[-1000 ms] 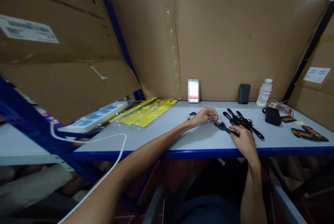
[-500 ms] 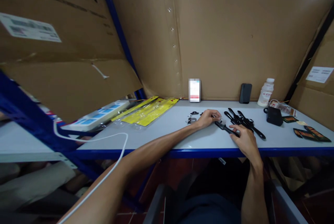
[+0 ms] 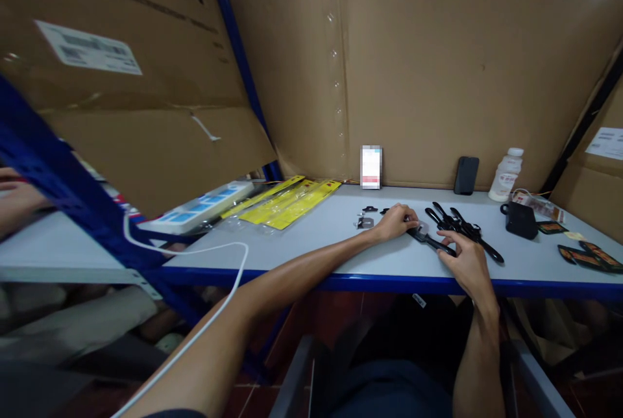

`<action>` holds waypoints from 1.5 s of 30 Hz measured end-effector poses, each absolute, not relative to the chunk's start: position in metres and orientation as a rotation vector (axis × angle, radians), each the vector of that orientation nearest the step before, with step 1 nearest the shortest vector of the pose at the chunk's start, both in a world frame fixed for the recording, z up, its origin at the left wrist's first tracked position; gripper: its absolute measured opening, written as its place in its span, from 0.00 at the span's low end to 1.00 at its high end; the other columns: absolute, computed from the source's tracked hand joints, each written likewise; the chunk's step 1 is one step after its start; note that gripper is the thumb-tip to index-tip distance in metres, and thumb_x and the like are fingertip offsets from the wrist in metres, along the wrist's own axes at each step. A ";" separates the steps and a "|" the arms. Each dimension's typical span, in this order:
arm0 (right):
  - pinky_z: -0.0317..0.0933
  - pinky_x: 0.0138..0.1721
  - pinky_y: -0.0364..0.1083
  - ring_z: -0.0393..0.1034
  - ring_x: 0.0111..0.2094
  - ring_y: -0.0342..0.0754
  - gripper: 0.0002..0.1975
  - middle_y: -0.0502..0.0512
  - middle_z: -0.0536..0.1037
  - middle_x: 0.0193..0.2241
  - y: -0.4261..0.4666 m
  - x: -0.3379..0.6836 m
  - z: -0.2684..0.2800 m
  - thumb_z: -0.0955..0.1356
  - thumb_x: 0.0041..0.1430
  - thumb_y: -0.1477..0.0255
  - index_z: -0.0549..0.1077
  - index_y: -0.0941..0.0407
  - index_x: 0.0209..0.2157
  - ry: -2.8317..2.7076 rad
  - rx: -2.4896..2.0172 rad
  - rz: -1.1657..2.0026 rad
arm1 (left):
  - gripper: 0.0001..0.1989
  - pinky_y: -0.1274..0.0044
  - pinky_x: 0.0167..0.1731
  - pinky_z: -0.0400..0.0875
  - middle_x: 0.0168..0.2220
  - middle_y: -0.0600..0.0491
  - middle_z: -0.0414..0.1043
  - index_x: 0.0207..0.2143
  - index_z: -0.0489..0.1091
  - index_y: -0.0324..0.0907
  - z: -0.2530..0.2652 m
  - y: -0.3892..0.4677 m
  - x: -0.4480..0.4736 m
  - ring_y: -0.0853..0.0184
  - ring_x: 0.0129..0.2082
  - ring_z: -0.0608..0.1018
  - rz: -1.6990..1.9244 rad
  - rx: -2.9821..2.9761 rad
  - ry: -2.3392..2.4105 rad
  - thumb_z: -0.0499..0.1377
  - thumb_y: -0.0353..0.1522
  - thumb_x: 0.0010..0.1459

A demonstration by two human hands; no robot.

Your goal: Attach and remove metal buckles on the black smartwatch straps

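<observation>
A black spokeshave [image 3: 431,241] lies at a slant just above the table near its front edge, between my two hands. My left hand [image 3: 396,223] is closed around its far left end, and the fingers hide that end. A small shiny metal plate [image 3: 422,228] shows at the tool's middle, beside my left fingertips. My right hand [image 3: 466,263] pinches the near right handle between thumb and fingers. Behind my right hand lies a pile of several black spokeshaves [image 3: 462,226]. Left of my left hand are loose metal blades [image 3: 365,223] and a small black part [image 3: 370,209].
Yellow-carded plastic sleeves [image 3: 292,204] and a white power strip [image 3: 204,207] lie at left. A lit phone [image 3: 370,168], a dark phone [image 3: 466,175] and a bottle [image 3: 506,174] stand behind. A black case [image 3: 520,221] sits right. A white cable [image 3: 241,262] crosses my left arm. Another person's hand [image 3: 22,200] shows far left.
The view has swung slightly left, so everything sits further right. My left fingers have curled more over the spokeshave's end. Another person's hand has come into sight at the left edge.
</observation>
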State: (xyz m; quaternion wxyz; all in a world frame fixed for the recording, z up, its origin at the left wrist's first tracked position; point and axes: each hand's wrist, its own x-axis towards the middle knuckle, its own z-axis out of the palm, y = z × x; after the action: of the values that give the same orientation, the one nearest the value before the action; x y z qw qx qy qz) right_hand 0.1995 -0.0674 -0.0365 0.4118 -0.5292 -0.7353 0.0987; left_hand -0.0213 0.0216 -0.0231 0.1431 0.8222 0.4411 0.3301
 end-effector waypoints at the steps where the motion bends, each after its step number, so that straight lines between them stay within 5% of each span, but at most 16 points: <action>1: 0.62 0.37 0.47 0.72 0.34 0.51 0.24 0.54 0.82 0.39 -0.067 0.200 -0.036 0.65 0.52 0.68 0.81 0.53 0.50 -1.840 -1.326 0.248 | 0.04 0.71 0.47 0.68 0.35 0.50 0.79 0.33 0.79 0.40 -0.022 0.022 -0.022 0.63 0.39 0.76 0.943 2.377 1.257 0.65 0.30 0.59; 13: 0.62 0.42 0.47 0.76 0.43 0.53 0.15 0.53 0.82 0.41 -0.074 0.194 -0.029 0.68 0.59 0.67 0.82 0.51 0.46 -1.921 -1.551 0.135 | 0.04 0.78 0.30 0.63 0.26 0.55 0.74 0.31 0.78 0.37 -0.024 0.025 -0.028 0.69 0.27 0.73 0.824 2.161 1.180 0.65 0.30 0.56; 18: 0.63 0.43 0.47 0.76 0.45 0.53 0.12 0.54 0.82 0.43 -0.077 0.192 -0.027 0.69 0.63 0.67 0.83 0.50 0.43 -1.961 -1.592 0.092 | 0.08 0.79 0.31 0.62 0.24 0.58 0.70 0.38 0.80 0.37 -0.025 0.025 -0.029 0.71 0.26 0.71 0.884 2.188 1.033 0.63 0.28 0.57; 45: 0.64 0.45 0.51 0.78 0.42 0.55 0.10 0.52 0.84 0.39 -0.067 0.204 -0.039 0.69 0.60 0.64 0.83 0.51 0.36 -1.910 -1.343 0.108 | 0.06 0.78 0.31 0.63 0.26 0.54 0.76 0.30 0.80 0.37 -0.023 0.019 -0.023 0.69 0.28 0.73 0.854 2.145 1.129 0.62 0.28 0.56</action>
State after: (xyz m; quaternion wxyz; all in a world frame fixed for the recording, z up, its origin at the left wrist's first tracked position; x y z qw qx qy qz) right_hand 0.2045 -0.0666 -0.0392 0.3914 -0.5287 -0.7520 0.0426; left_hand -0.0227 0.0190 -0.0230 0.2818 0.8008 0.4214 0.3190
